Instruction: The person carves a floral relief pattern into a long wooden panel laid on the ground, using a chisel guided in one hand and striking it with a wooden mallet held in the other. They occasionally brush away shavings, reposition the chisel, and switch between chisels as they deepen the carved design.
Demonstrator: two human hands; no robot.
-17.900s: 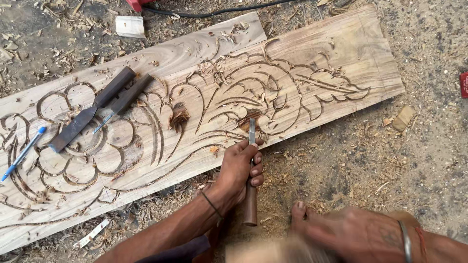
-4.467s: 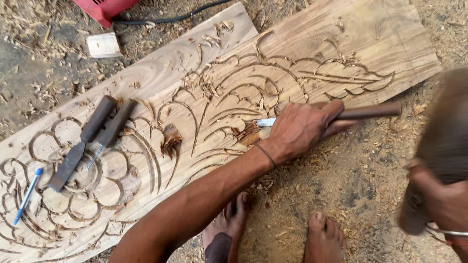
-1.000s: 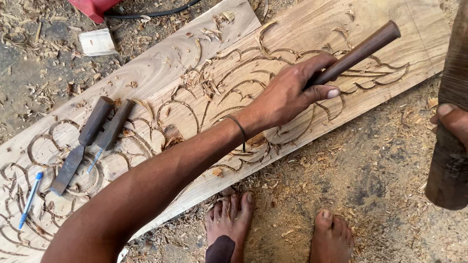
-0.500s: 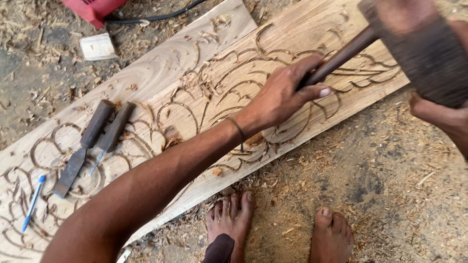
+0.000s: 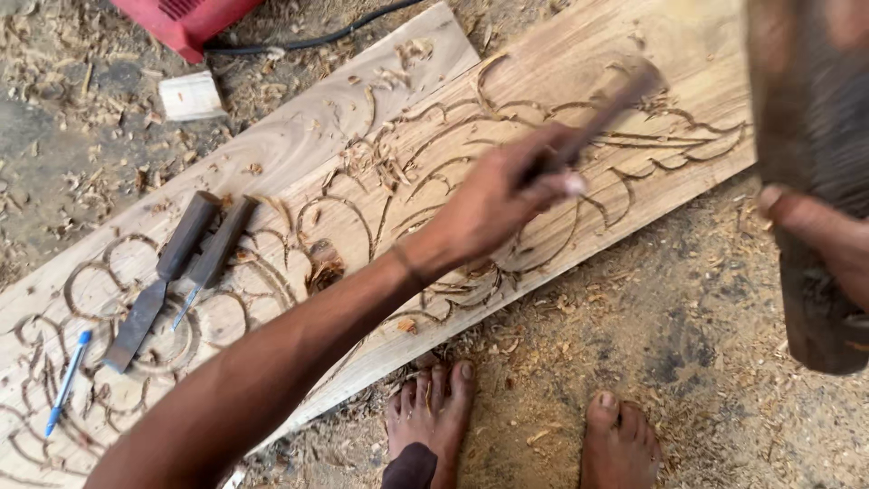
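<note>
Left hand [image 5: 502, 195] clenched round a chisel [image 5: 597, 113], forearm reaching in from lower left across the plank [image 5: 362, 118]. The chisel's long axis ran from the fist up and to the right, handle end blurred over the leaf scrolls near the plank's right end; its cutting edge was hidden under the hand, so where it met the wood could not be told. Right hand [image 5: 828, 244] gripped a dark mallet [image 5: 810, 181] at the frame's right edge, its fingers wrapped around the lower part, the head raised and blurred above the plank's far right corner. The mallet stood just to the right of the chisel's handle end and apart from it; the right hand was therefore the nearer one to that end, while the left held the tool down on the carving. The plank lay on the ground, slanting from lower left to upper right, carved with rings at the left and curling leaves at the right. Two spare chisels [image 5: 172, 276] lay side by side on the ring pattern, well away from both hands, a blue pen [image 5: 68, 380] beside them. Bare feet [image 5: 520, 426] stood in the shavings just below the plank. A red machine [image 5: 186, 20] and a small wood block [image 5: 190, 95] sat beyond it.
</note>
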